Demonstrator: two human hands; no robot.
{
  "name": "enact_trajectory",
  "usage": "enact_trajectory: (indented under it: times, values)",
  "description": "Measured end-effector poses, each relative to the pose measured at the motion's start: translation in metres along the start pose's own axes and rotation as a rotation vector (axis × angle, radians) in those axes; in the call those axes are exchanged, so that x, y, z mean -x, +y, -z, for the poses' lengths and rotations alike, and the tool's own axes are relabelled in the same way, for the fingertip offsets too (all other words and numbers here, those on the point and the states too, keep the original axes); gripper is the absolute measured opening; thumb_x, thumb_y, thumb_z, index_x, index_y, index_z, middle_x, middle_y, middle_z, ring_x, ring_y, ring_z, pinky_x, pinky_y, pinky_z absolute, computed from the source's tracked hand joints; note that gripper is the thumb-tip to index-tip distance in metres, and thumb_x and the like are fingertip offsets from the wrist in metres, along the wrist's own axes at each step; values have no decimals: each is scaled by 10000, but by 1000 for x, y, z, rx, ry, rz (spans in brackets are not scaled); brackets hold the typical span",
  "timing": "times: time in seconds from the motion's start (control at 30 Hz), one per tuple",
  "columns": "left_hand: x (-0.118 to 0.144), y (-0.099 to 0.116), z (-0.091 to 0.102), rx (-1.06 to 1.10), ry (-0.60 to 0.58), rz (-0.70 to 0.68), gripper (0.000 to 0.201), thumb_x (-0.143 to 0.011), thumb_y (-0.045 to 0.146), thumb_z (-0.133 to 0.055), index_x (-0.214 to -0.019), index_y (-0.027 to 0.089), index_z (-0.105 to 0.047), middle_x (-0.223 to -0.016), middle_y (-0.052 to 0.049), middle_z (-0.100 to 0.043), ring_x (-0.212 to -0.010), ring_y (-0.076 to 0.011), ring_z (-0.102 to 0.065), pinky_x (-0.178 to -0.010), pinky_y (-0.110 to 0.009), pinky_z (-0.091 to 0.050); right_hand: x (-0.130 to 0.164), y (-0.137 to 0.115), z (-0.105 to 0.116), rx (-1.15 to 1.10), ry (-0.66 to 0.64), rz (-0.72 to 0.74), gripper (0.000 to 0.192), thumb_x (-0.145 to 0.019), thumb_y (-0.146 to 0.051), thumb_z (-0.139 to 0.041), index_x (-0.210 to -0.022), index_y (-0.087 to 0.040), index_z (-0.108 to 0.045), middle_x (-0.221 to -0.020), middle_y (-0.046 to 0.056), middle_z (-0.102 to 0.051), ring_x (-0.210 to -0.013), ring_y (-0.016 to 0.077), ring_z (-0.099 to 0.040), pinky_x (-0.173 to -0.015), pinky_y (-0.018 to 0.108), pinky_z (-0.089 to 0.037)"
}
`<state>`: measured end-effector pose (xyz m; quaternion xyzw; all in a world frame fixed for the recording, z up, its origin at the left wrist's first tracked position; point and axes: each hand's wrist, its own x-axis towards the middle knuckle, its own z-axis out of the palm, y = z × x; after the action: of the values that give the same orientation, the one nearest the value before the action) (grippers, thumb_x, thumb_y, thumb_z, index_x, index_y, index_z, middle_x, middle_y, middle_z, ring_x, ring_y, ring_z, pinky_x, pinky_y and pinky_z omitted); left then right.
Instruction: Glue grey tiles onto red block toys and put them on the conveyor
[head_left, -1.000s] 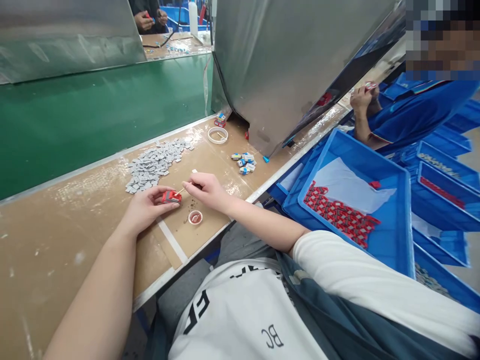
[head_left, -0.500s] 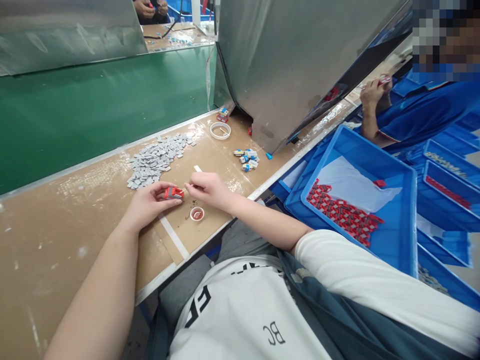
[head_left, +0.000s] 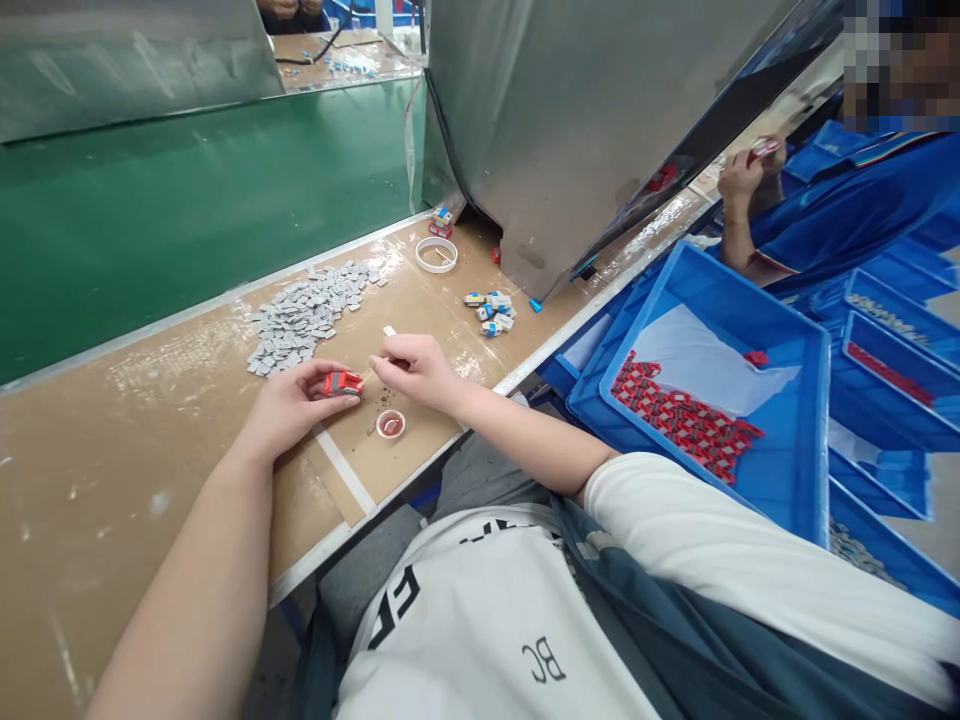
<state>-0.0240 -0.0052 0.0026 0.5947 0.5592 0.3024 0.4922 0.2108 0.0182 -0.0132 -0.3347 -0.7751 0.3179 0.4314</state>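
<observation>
Left hand (head_left: 292, 408): curled, thumb and fingers closed on the red part.
Red part (head_left: 343, 383): one, red and grey, held in the left hand's fingertips over the bench.
Right hand (head_left: 424, 375): fingers folded to a pinch around a thin stick (head_left: 367, 378), mostly hidden; its tip points toward the red part.
Cup (head_left: 390, 424): one, small, white, reddish-brown inside; on the bench, on the wearer's side of the hands.
Grey pieces (head_left: 304, 318): loose heap, beyond the left hand.
Blue-and-white pieces (head_left: 491, 313): small cluster, beyond the right hand.
White ring (head_left: 436, 270): one, lying flat behind that cluster.
Bench (head_left: 172, 450): brown top, green panel (head_left: 210, 200) along its far edge.
Blue tray (head_left: 795, 450): right of the bench; red pieces (head_left: 686, 420) in rows, white sheet (head_left: 697, 350).
Co-worker (head_left: 862, 200): far right, blue sleeve, small red-and-white item (head_left: 763, 149) in hand.
</observation>
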Motion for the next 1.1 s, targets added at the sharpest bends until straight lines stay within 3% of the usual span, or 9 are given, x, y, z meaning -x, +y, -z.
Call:
enact_trajectory:
  times: [0.27,0.53,0.7,0.9,1.1]
  values:
    - [-1,2,0,50,-14,30,786,-530,683,-1026,-1099,214,-756,-1139,-132,-855,-1091,-361,-828,-1070,-507,-664,24,-3,17,67,-294,88,357,-891,-209,-556,-651,-244,-292,-608,-60,-342,-597,106,-324,-636,282,-276]
    - [0,-1,1,46,-21,4,727,-583,643,-1020,-1112,217,-759,-1135,-133,-855,-1086,-351,-832,-1050,-481,-673,24,-6,18,115,-393,52,351,-886,-207,-579,-653,-240,-318,-629,-44,-403,-608,113,-358,-636,285,-274]
    - [0,-1,1,36,-28,1,732,-581,655,-1017,-1106,214,-762,-1125,-131,-856,-1079,-354,-832,-1046,-486,-674,21,-7,19,67,-349,61,385,-882,-188,-563,-649,-248,-262,-611,-57,-310,-606,114,-314,-633,292,-270]
    - [-1,-2,2,21,-27,9,714,-600,651,-1008,-1109,215,-761,-1090,-115,-857,-1060,-349,-833,-1022,-470,-680,5,-10,13,-10,-55,52,392,-1043,-353,-534,-714,-241,-352,-676,-49,-353,-650,120,-354,-668,297,-316]
    - [-1,-2,3,-29,-19,-11,677,-615,634,-999,-1110,229,-776,-1084,-94,-854,-1049,-346,-831,-981,-443,-685,-13,-2,-2,39,-31,41,418,-1083,-385,-518,-732,-236,-345,-696,-43,-372,-696,128,-378,-713,301,-337]
